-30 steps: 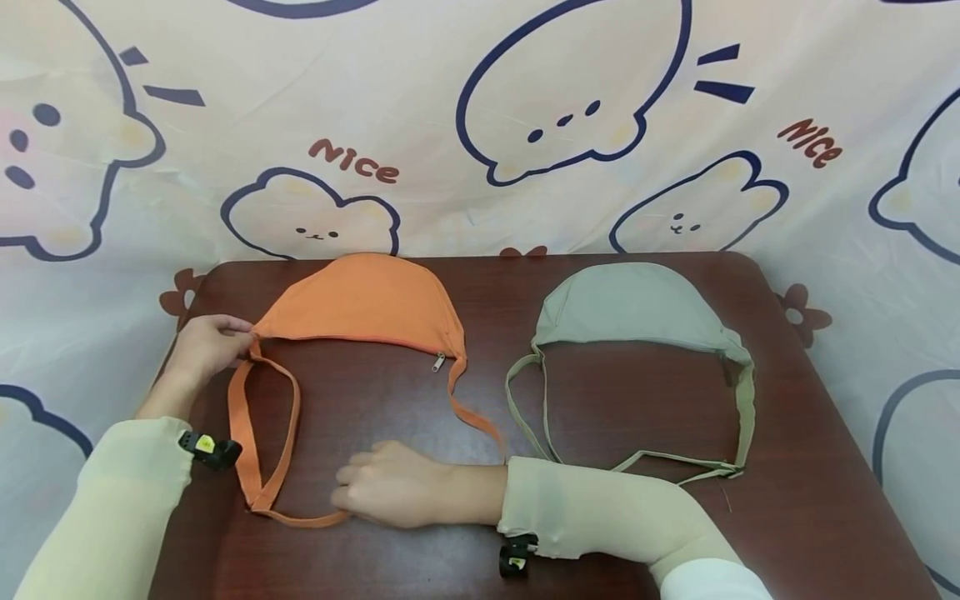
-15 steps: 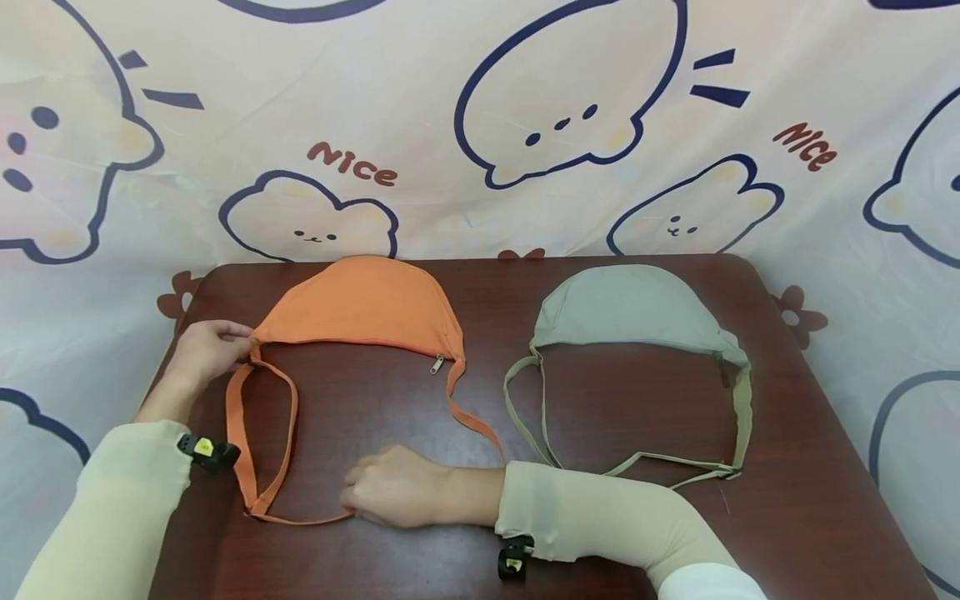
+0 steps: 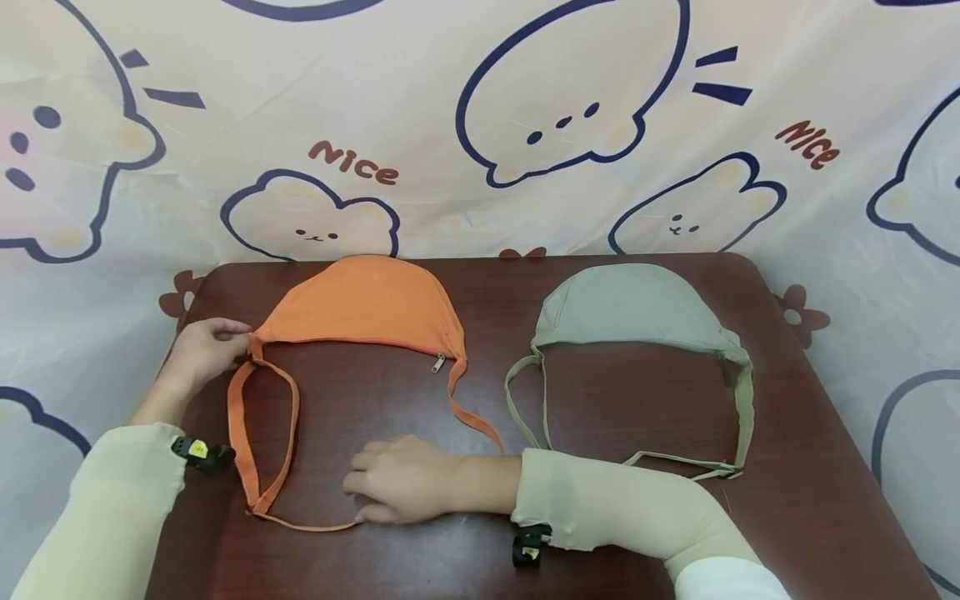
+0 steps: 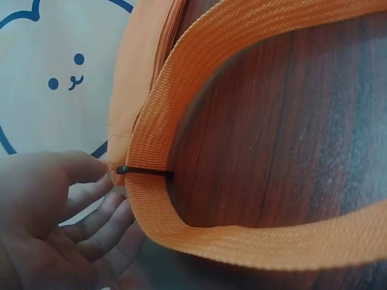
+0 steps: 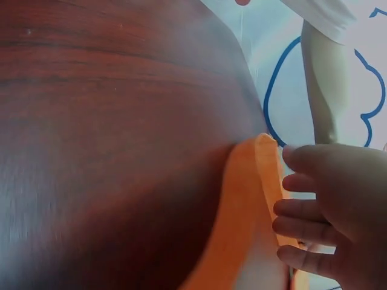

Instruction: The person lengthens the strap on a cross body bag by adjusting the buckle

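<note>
The right hand point(image 3: 401, 482) is nearest, fingers loosely spread, thumb by the orange strap point(image 3: 238, 417). Beyond, the left hand point(image 3: 206, 350) pinches a corner of the orange bag point(image 3: 367, 304) at the surface's point(image 3: 795, 467) far edge; it looks light and floppy, best gripped at its corners

One bag point(image 3: 367, 304) left, another bag point(image 3: 633, 304) right — on table point(image 3: 495, 304), cloth point(image 3: 480, 217) behind

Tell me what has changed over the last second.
The right hand has shifted slightly right and its curled fingers have opened, apparently loosening from the orange strap; whether the thumb still touches it is unclear. The left hand still pinches the left end of the orange bag, and the green bag lies as before.
</note>
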Motion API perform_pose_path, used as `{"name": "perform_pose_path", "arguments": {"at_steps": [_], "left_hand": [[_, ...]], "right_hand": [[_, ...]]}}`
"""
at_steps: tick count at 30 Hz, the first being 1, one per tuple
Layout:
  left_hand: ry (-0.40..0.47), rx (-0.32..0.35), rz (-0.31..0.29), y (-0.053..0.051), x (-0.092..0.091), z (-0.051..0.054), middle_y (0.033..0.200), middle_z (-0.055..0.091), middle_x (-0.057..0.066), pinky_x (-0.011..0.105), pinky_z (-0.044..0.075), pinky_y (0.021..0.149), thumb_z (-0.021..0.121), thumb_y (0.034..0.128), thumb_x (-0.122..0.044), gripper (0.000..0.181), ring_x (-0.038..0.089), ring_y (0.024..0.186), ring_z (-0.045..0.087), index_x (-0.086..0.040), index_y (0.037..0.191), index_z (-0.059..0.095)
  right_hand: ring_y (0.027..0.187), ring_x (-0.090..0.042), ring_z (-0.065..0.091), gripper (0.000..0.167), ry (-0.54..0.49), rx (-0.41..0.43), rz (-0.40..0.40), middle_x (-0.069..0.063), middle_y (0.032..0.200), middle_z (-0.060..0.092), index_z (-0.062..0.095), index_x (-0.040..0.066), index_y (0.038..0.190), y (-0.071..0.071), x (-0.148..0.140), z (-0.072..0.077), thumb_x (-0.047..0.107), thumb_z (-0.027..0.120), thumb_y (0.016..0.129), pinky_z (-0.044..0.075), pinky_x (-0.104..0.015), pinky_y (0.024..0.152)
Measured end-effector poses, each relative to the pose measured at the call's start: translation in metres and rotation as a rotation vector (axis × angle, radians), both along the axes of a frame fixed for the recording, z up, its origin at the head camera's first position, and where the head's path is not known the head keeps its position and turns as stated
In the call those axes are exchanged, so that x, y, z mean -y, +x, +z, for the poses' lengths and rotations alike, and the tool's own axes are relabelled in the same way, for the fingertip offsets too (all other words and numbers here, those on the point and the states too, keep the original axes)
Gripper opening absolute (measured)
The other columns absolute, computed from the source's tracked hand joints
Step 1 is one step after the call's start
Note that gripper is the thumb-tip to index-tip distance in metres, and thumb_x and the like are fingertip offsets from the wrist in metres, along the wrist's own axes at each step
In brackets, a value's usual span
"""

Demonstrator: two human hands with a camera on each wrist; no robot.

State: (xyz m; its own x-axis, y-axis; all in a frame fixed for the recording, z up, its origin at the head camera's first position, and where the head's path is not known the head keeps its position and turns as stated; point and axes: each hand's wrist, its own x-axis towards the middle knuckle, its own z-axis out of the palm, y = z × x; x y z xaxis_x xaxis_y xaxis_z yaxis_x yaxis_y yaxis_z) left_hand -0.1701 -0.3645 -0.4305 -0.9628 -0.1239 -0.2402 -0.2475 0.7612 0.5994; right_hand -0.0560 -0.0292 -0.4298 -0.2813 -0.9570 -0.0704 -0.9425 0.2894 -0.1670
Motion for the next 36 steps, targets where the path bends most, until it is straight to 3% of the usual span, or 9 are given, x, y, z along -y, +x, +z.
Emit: {"name": "perform_pose_path", "arguments": {"at_steps": [4,10,16,24,30,36], "left_hand": [[-0.043,-0.058,-0.031,0.003,-0.003,0.009,0.131,0.054,0.035,0.061,0.05,0.09,0.046,0.1081,-0.037,0.054,0.049,0.114,0.057,0.008,0.137,0.053],[-0.066,-0.127,-0.164,0.005,-0.023,0.03,0.141,0.048,0.035,0.068,0.043,0.095,0.046,0.1071,-0.045,0.063,0.053,0.127,0.048,0.005,0.144,0.046],[-0.072,-0.217,-0.292,0.011,-0.058,0.048,0.149,0.04,0.033,0.07,0.031,0.106,0.053,0.1059,-0.042,0.064,0.052,0.138,0.035,0.006,0.147,0.043],[-0.112,-0.306,-0.457,0.019,-0.112,0.068,0.154,0.039,0.029,0.068,0.029,0.11,0.064,0.1023,-0.033,0.064,0.049,0.142,0.034,0.004,0.15,0.042],[-0.164,-0.354,-0.571,0.024,-0.157,0.073,0.156,0.038,0.025,0.068,0.022,0.113,0.067,0.1004,-0.033,0.065,0.047,0.144,0.033,0.0,0.152,0.043],[-0.156,-0.383,-0.675,0.028,-0.203,0.076,0.157,0.04,0.021,0.065,0.021,0.115,0.07,0.098,-0.037,0.068,0.043,0.144,0.035,-0.004,0.152,0.044]], "right_hand": [[0.131,-0.008,0.048,0.05,-0.006,0.046,0.008,0.007,0.142,0.054,0.055,0.024,0.145,-0.007,-0.019,0.013,0.052,0.052,0.104,0.041,-0.026,0.106],[0.149,-0.018,0.031,0.066,-0.027,0.053,-0.02,-0.005,0.162,0.035,0.036,0.018,0.158,-0.024,-0.065,0.026,0.055,0.046,0.105,0.029,-0.04,0.119],[0.151,-0.022,0.028,0.068,-0.096,0.056,-0.116,-0.008,0.163,0.033,0.036,0.014,0.159,-0.037,-0.121,0.039,0.051,0.053,0.104,0.027,-0.047,0.119],[0.152,-0.026,0.025,0.072,-0.168,0.085,-0.23,-0.009,0.165,0.028,0.035,0.013,0.159,-0.04,-0.19,0.045,0.051,0.057,0.102,0.023,-0.052,0.12],[0.153,-0.026,0.024,0.075,-0.165,0.12,-0.347,-0.007,0.166,0.026,0.035,0.016,0.16,-0.037,-0.233,0.042,0.049,0.063,0.099,0.022,-0.053,0.12],[0.15,-0.031,0.028,0.079,-0.188,0.132,-0.464,-0.006,0.165,0.03,0.034,0.018,0.16,-0.029,-0.28,0.039,0.048,0.069,0.096,0.026,-0.051,0.117]]}}
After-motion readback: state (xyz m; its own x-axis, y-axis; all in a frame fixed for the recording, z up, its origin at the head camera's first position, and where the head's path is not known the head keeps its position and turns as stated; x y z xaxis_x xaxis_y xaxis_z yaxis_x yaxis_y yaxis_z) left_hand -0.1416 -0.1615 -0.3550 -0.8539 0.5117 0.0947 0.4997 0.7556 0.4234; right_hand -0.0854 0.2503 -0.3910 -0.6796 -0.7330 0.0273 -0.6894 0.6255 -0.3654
